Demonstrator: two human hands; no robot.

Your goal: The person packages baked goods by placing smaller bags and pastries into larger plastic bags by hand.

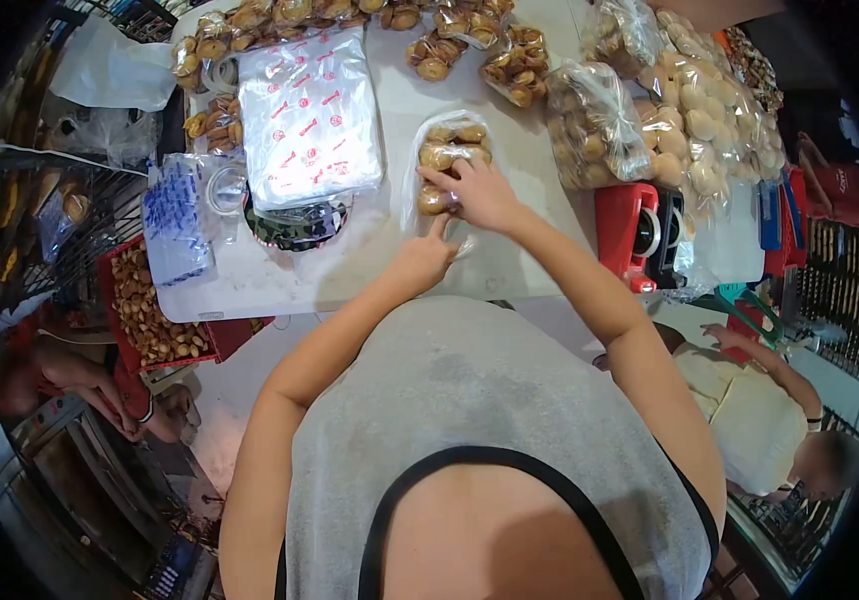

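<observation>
Bagged buns (438, 157) on white table (355, 275).
Right hand (481, 194) spread over bag; left hand (424, 264) at bag's near end, grip unclear.

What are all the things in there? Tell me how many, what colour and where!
Table: one, white, before the person
Bagged buns: one bag, brown, under the hands
Printed plastic bags: one stack, white and red, left of the buns
Pastry bags: several, golden brown, mostly table's far edge
Bread bags: several, pale tan, table's right
Tape dispensers: two, one red, one black, table's right
Camouflage item: one, green-black, by the stack
Plastic pack: one, blue-printed, table's left
Crate: one, red, holding bread, left of the table
Other people: at least three, red or cream clothes, both sides
Racks: several, dark, both sides
Shirt: one, grey, on the person
Left hand: one, bare, bag's near end
Right hand: one, bare, on the bag
</observation>
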